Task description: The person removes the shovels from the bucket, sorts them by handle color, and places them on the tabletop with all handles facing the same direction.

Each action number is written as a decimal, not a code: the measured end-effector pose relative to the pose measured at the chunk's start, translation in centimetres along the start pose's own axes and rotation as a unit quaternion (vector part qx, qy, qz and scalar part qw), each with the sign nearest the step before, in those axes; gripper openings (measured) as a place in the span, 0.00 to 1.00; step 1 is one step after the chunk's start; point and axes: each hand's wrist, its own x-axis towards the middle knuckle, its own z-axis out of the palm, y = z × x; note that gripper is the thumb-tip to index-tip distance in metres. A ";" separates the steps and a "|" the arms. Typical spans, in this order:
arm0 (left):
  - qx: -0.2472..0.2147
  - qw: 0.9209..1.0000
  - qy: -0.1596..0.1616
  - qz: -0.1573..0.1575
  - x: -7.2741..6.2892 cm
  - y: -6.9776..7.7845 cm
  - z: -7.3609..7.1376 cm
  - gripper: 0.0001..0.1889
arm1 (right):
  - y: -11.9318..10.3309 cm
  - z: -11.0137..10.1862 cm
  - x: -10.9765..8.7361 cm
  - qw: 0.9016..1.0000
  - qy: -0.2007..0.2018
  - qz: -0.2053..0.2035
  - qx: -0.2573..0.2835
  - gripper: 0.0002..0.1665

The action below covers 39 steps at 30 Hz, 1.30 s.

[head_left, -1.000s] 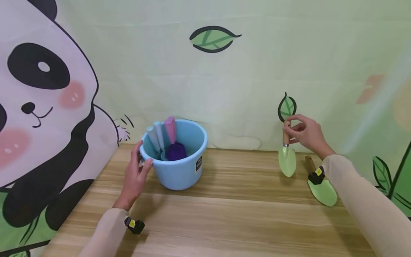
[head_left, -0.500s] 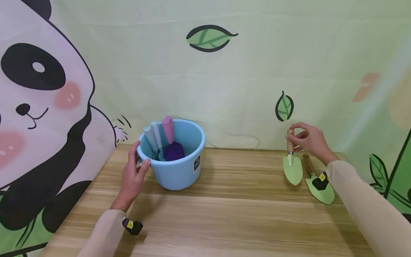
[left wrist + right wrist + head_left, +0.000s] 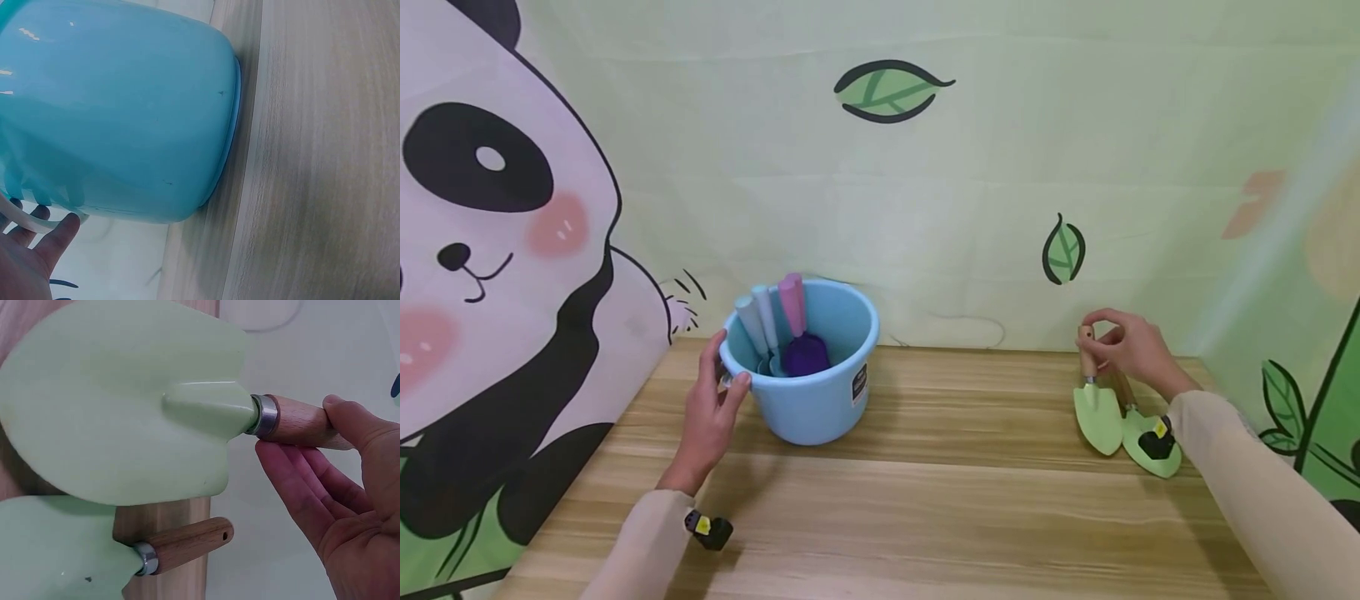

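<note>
My left hand point(image 3: 709, 421) grips the left side of a light blue bucket point(image 3: 812, 412). Thumb and fingers lie around its rim, close by the pale bail handle point(image 3: 28, 220) in the left wrist view. Inside lean tools with light blue handles point(image 3: 758, 321) and pink handles point(image 3: 792, 304), plus a purple scoop-like piece point(image 3: 806, 356). At the right, my right hand point(image 3: 1138, 354) pinches the wooden handle point(image 3: 303, 422) of a light green garden trowel point(image 3: 1099, 419), its blade pointing down. Beside it, a second green trowel point(image 3: 62, 550) lies on the table, partly covered by the wrist camera.
The wood-grain table point(image 3: 925, 517) ends at a pale green backdrop point(image 3: 970, 208) printed with leaves and a large panda point(image 3: 490, 333). The bucket stands near the table's back edge. A black camera is strapped on each wrist.
My right hand has brought the held trowel down and slightly right, close beside the second trowel. The left hand and bucket keep their place; the head view shifted slightly.
</note>
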 end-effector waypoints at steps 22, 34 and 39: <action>0.002 1.000 -0.002 0.001 0.0 -0.1 -0.1 0.35 | 2.7 1.3 -0.1 0.999 0.011 0.030 0.002 0.25; 0.001 1.000 -0.003 -0.002 0.0 -0.2 -0.1 0.35 | 3.2 2.2 -0.1 1.000 0.003 0.026 -0.010 0.27; 0.003 1.000 -0.005 -0.002 0.0 -0.2 -0.1 0.35 | 3.6 2.7 -0.1 0.999 -0.014 0.046 0.015 0.24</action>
